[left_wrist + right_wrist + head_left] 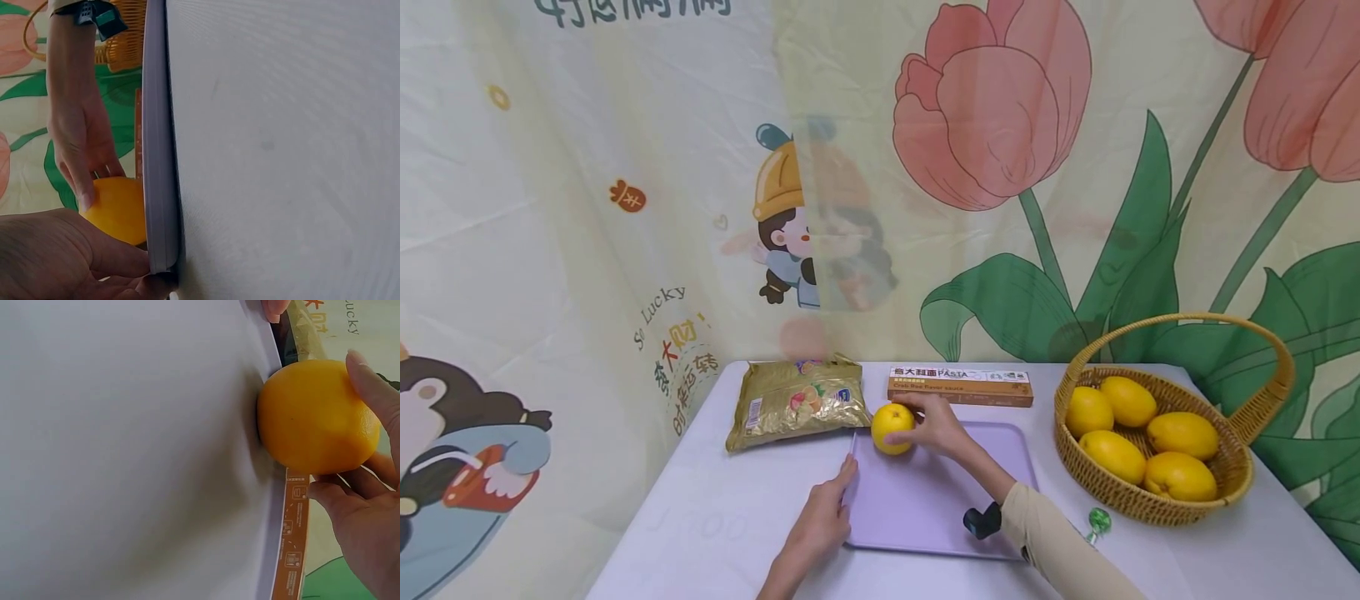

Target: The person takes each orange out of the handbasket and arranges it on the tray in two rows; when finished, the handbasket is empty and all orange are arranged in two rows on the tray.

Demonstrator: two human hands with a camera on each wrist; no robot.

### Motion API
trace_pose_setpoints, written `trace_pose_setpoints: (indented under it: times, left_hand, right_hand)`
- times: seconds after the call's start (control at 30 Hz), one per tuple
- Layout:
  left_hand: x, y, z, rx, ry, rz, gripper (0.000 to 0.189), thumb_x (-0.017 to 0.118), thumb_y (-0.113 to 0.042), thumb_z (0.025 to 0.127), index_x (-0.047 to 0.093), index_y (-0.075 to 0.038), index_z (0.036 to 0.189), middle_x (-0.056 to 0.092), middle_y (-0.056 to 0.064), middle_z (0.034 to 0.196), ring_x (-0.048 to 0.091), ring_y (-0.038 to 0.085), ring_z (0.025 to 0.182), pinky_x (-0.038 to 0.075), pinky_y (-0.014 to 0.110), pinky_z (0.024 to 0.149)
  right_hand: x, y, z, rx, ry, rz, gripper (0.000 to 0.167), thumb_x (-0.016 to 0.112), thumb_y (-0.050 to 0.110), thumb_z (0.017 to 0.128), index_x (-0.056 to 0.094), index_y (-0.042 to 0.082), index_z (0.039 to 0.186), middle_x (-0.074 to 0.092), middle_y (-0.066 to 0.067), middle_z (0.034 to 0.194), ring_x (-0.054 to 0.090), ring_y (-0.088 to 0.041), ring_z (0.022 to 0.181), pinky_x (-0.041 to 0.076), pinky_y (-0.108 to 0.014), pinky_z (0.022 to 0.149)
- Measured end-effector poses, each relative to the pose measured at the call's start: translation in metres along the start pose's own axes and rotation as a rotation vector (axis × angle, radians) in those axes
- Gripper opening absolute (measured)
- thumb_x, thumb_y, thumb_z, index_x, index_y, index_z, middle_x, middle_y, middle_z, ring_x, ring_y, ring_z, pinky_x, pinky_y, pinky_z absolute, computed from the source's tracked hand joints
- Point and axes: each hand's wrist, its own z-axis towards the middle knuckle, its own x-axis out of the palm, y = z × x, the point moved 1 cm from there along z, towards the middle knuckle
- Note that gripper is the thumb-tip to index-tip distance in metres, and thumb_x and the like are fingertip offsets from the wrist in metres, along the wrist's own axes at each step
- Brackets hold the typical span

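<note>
A lilac tray (910,512) lies on the white table. My right hand (934,427) holds a yellow lemon (891,429) at the tray's far left corner, thumb on one side and fingers on the other. In the right wrist view the lemon (315,419) sits right at the tray surface, its shadow falling across it. My left hand (822,517) pinches the tray's left edge; the left wrist view shows the thumb above the rim (159,137) and a finger at its underside.
Behind the tray stand a gold foil bag (801,408) and a flat pasta box (961,387). To the right, a wicker basket (1150,510) with a tall handle contains several lemons (1112,456). A green wrapped candy (1099,522) lies between basket and tray. A printed curtain hangs behind the table.
</note>
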Motion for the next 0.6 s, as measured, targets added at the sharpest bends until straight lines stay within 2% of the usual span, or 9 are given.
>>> trace_pose_setpoints:
  times: [0.17,0.37,0.47,0.6]
  left_hand:
    - [0.0,-0.001,0.0,-0.001,-0.004,0.01,0.071,0.058,0.026,0.081,0.046,0.019,0.151,0.04,0.037,0.161,0.045,0.054,0.146,0.037,0.062,0.12]
    - [0.0,-0.001,0.0,0.008,-0.001,0.01,0.071,0.058,0.026,0.081,0.045,0.019,0.151,0.04,0.038,0.16,0.045,0.054,0.146,0.037,0.062,0.12]
    - [0.0,0.0,0.0,0.017,-0.003,0.004,0.071,0.057,0.026,0.081,0.045,0.02,0.15,0.04,0.038,0.16,0.044,0.054,0.147,0.036,0.062,0.12]
    - [-0.001,0.0,0.0,0.008,0.003,-0.001,0.072,0.057,0.026,0.081,0.044,0.019,0.151,0.039,0.038,0.161,0.043,0.054,0.148,0.035,0.061,0.121]
  right_hand:
    - [-0.002,-0.002,-0.002,-0.022,0.022,-0.001,0.075,0.099,0.02,0.077,0.067,-0.004,0.14,0.071,-0.02,0.139,0.068,-0.039,0.125,0.058,-0.052,0.111]
    - [-0.01,0.005,-0.006,-0.022,-0.019,-0.001,0.073,0.098,0.021,0.078,0.067,-0.005,0.139,0.07,-0.021,0.141,0.064,-0.043,0.134,0.054,-0.055,0.115]
    - [-0.022,0.018,-0.01,-0.024,-0.04,0.062,0.07,0.095,0.018,0.082,0.066,-0.007,0.141,0.069,-0.023,0.143,0.062,-0.043,0.137,0.051,-0.054,0.117]
    - [-0.049,0.039,-0.024,-0.042,-0.059,0.146,0.068,0.09,0.012,0.088,0.06,-0.009,0.146,0.065,-0.025,0.146,0.06,-0.044,0.14,0.049,-0.054,0.118]
